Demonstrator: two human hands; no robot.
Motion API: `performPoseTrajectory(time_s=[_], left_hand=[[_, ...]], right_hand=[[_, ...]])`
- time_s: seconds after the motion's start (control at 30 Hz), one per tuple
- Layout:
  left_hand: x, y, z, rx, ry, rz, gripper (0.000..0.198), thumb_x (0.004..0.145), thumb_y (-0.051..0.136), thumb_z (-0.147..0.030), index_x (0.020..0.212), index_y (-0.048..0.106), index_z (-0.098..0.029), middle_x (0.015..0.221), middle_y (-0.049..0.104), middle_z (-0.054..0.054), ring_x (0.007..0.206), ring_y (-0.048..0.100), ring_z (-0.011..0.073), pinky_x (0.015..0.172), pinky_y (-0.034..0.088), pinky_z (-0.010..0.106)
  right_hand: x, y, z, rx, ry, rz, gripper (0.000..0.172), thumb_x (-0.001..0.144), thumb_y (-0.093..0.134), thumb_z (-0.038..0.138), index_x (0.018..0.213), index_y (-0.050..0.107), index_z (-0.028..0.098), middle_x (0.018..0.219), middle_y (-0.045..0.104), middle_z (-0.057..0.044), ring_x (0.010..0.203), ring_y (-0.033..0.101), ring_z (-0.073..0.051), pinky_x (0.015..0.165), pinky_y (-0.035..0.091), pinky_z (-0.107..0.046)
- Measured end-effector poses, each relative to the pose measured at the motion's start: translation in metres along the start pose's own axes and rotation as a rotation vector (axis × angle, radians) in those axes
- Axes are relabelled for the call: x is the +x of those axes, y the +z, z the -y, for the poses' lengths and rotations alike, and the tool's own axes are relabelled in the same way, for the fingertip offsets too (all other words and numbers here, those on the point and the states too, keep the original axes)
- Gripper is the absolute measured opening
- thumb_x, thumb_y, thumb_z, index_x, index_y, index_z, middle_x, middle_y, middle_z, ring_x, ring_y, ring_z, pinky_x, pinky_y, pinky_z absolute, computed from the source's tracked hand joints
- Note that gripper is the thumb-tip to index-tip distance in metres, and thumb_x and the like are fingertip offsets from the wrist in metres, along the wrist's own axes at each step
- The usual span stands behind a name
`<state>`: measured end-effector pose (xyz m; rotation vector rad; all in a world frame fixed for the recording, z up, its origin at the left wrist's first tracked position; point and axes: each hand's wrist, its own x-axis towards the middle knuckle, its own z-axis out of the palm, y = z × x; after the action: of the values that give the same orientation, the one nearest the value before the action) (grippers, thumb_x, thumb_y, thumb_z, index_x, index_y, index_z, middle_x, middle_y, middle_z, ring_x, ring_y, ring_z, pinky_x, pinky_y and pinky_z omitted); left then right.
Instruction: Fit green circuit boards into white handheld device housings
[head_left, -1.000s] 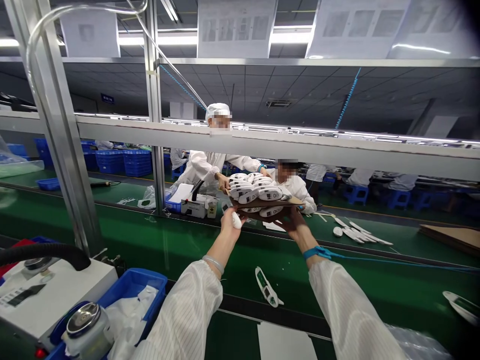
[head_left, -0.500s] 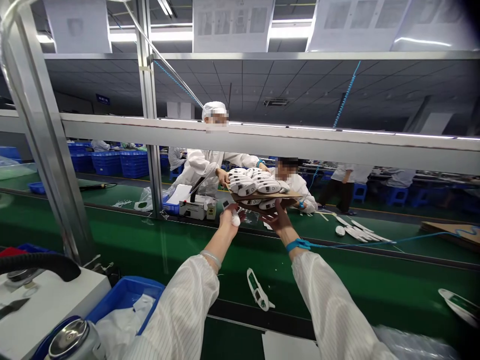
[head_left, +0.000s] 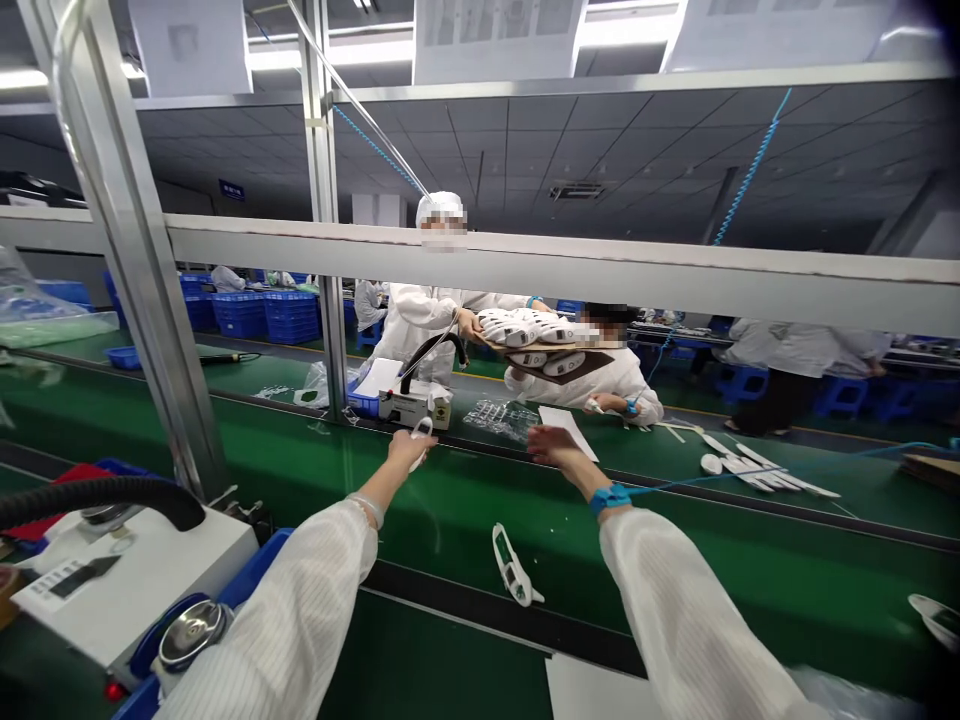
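My left hand (head_left: pixel 405 454) is closed on a small white plastic piece with a looped end (head_left: pixel 423 427), above the green belt. My right hand (head_left: pixel 556 446), a blue wrist strap (head_left: pixel 611 497) behind it, hangs above the belt's far edge; its fingers are apart and slightly blurred, and nothing shows in them. Beyond, a co-worker's hands hold a cardboard sheet (head_left: pixel 559 368) stacked with white plastic housings (head_left: pixel 517 327), apart from my hands. A single long white housing (head_left: pixel 511 565) with a green inside lies on the belt between my forearms.
A white box with a black hose (head_left: pixel 112 560) stands at the left, near a metal-topped container (head_left: pixel 193 632). Across the belt are a clear bag (head_left: pixel 499 418), a white sheet (head_left: pixel 568 432) and several white strips (head_left: pixel 757 468). Metal posts (head_left: pixel 328 300) and a crossbar (head_left: pixel 562 265) frame the station.
My hands have come away from the loaded cardboard and spread apart, the left moving left with the white piece. The co-worker has drawn the stack back. My view has shifted slightly.
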<state>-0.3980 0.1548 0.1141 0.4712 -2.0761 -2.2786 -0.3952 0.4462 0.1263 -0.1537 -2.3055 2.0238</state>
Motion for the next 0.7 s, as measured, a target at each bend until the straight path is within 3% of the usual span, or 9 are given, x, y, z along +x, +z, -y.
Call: performPoseTrajectory(time_s=[0.17,0.3,0.4,0.57,0.7], left_hand=[[0.008,-0.051,0.027,0.603,-0.009,-0.093,0.034,0.084,0.058,-0.04,0.104,0.059,-0.013,0.104,0.063,0.006,0.097,0.061,0.0147,0.088,0.052,0.036],[0.012,-0.071,0.034,0.941,0.02,-0.141,0.039,0.082,0.06,-0.041,0.112,0.057,-0.015,0.114,0.06,0.007,0.109,0.056,0.0191,0.098,0.046,0.044],[0.013,-0.072,0.038,1.097,0.102,-0.126,0.041,0.083,0.057,-0.043,0.114,0.056,-0.016,0.116,0.059,0.007,0.116,0.052,0.021,0.105,0.039,0.049],[0.012,-0.058,0.05,1.255,0.168,0.021,0.041,0.082,0.059,-0.038,0.117,0.055,-0.016,0.127,0.052,0.008,0.123,0.046,0.0234,0.106,0.039,0.051],[0.002,-0.051,0.044,1.282,0.178,0.088,0.048,0.082,0.061,-0.035,0.125,0.049,-0.017,0.139,0.042,0.009,0.133,0.035,0.0276,0.112,0.028,0.058]], right_hand=[[-0.036,0.022,-0.04,-0.45,0.032,0.301,0.016,0.088,0.061,0.025,0.084,0.062,0.009,0.065,0.058,0.003,0.052,0.053,-0.006,0.047,0.044,-0.018],[-0.059,0.031,-0.06,-0.661,-0.009,0.408,0.021,0.088,0.061,0.027,0.075,0.06,0.01,0.055,0.052,0.006,0.046,0.046,-0.005,0.045,0.038,-0.018],[-0.072,0.042,-0.069,-0.732,-0.054,0.387,0.022,0.086,0.062,0.03,0.074,0.058,0.011,0.057,0.051,0.005,0.048,0.045,-0.006,0.047,0.036,-0.019],[-0.089,0.072,-0.082,-0.728,-0.104,0.302,0.023,0.077,0.07,0.029,0.087,0.056,0.013,0.066,0.054,0.004,0.055,0.046,-0.007,0.051,0.035,-0.02],[-0.096,0.089,-0.087,-0.664,-0.09,0.269,0.018,0.086,0.061,0.027,0.095,0.054,0.013,0.065,0.052,0.005,0.052,0.046,-0.007,0.051,0.036,-0.02]])
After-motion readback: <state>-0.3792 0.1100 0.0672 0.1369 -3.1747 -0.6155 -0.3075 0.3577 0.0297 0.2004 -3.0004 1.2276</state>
